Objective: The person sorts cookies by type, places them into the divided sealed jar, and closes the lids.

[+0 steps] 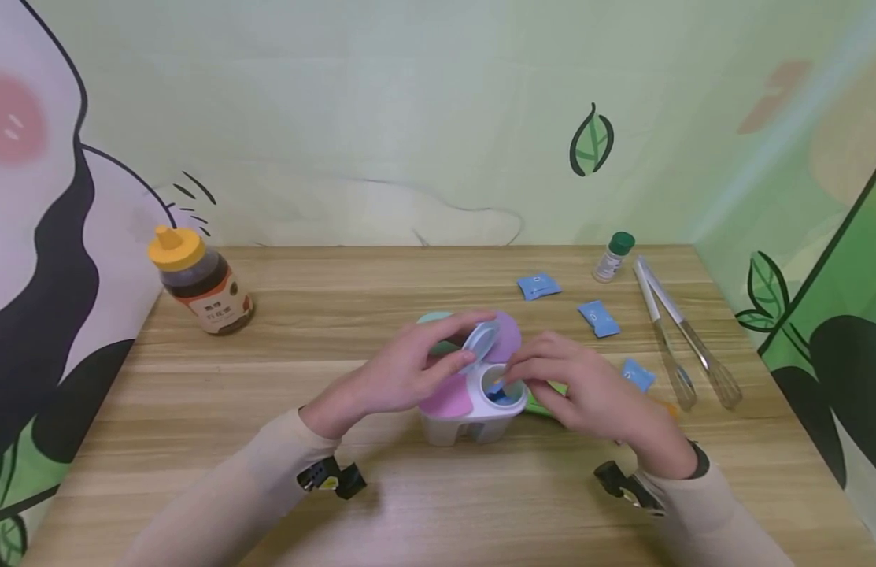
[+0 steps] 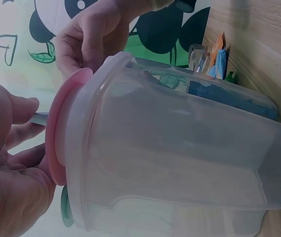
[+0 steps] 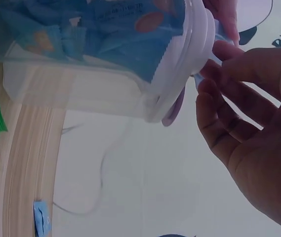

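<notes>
A clear container point(image 2: 180, 143) with a white top and several coloured flip lids stands on the table. My left hand point(image 1: 409, 366) pinches its raised light-blue lid point(image 1: 482, 339) between thumb and fingers. The pink lid point(image 1: 446, 396), purple lid point(image 1: 507, 335) and green lid point(image 2: 67, 210) are down. At the round uncovered opening, my right hand point(image 1: 586, 386) pinches a small blue packet, with fingertips right at the rim; the fingers mostly hide it. More blue packets point(image 3: 100, 34) fill the compartment below, visible through its wall.
Blue packets point(image 1: 539, 286) lie loose on the right side, near a green packet point(image 1: 547, 400) and an orange one point(image 1: 670, 409). Behind them are a green-capped shaker bottle point(image 1: 613, 257) and a metal whisk-ended tool point(image 1: 681, 339). A yellow-capped jar point(image 1: 204, 283) stands at the left.
</notes>
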{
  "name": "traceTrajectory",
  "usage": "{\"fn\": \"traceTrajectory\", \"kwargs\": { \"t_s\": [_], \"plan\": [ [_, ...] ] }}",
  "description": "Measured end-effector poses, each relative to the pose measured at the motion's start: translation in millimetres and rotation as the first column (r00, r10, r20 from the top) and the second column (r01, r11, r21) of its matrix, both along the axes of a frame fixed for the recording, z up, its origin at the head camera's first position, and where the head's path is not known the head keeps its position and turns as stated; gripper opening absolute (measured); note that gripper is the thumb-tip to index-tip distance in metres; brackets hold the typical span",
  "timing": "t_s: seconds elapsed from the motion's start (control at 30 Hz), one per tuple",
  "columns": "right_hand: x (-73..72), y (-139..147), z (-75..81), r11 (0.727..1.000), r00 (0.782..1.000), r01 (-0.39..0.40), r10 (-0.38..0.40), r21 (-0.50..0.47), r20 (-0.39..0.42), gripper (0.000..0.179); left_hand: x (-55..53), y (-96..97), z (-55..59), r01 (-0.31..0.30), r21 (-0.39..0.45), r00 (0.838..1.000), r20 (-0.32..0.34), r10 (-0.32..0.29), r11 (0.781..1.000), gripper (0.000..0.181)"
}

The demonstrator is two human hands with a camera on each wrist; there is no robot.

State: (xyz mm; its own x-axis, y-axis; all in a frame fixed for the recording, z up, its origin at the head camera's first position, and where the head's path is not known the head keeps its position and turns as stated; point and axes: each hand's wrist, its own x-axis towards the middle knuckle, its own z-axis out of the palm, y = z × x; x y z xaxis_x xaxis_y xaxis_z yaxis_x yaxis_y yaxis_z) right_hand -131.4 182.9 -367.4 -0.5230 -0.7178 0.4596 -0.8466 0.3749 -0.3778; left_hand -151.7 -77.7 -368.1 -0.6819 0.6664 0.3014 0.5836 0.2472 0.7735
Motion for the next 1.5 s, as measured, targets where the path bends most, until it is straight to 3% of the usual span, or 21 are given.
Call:
{"fn": "traceTrajectory", "kwargs": {
  "t_s": [0.23, 0.47, 0.67, 0.83, 0.97, 1.33, 1.5],
  "plan": [
    [-8.1, 10, 0.0, 0.996, 0.996, 0.085, -0.085, -0.036, -0.006, 0.022, 0.2, -0.5, 0.3, -0.002, 0.008, 1.0, 0.004, 0.002, 1.0, 0.047],
    [-13.0, 24, 0.0, 0.982, 0.982, 0.189, -0.189, -0.009, 0.027, 0.025, -0.4, -0.1, -0.6, -0.003, 0.001, 1.0, 0.004, 0.003, 1.0, 0.047],
    [-15.2, 31, -3.9, 0.959, 0.959, 0.28, -0.281, 0.038, 0.04, 0.022, -0.7, -0.3, -0.7, -0.012, -0.006, 1.0, -0.009, 0.012, 1.0, 0.047],
    [-16.5, 38, -8.5, 0.929, 0.927, 0.351, -0.363, 0.12, 0.099, 0.023, -0.6, -0.2, -0.6, -0.013, -0.007, 1.0, -0.007, 0.013, 1.0, 0.047],
    [-17.2, 44, -14.1, 0.91, 0.905, 0.377, -0.402, 0.173, 0.141, 0.025, -0.5, 0.5, -1.0, -0.01, -0.003, 1.0, -0.001, 0.01, 1.0, 0.047],
    [-19.5, 54, -26.8, 0.887, 0.878, 0.403, -0.444, 0.224, 0.178, 0.025, 0.5, 1.1, -0.9, -0.006, 0.01, 1.0, 0.0, 0.006, 1.0, 0.048],
    [-18.1, 59, -32.1, 0.87, 0.851, 0.419, -0.476, 0.26, 0.221, 0.025, 0.2, 0.4, -1.2, -0.006, 0.012, 1.0, 0.01, 0.006, 1.0, 0.047]
  ]
}}
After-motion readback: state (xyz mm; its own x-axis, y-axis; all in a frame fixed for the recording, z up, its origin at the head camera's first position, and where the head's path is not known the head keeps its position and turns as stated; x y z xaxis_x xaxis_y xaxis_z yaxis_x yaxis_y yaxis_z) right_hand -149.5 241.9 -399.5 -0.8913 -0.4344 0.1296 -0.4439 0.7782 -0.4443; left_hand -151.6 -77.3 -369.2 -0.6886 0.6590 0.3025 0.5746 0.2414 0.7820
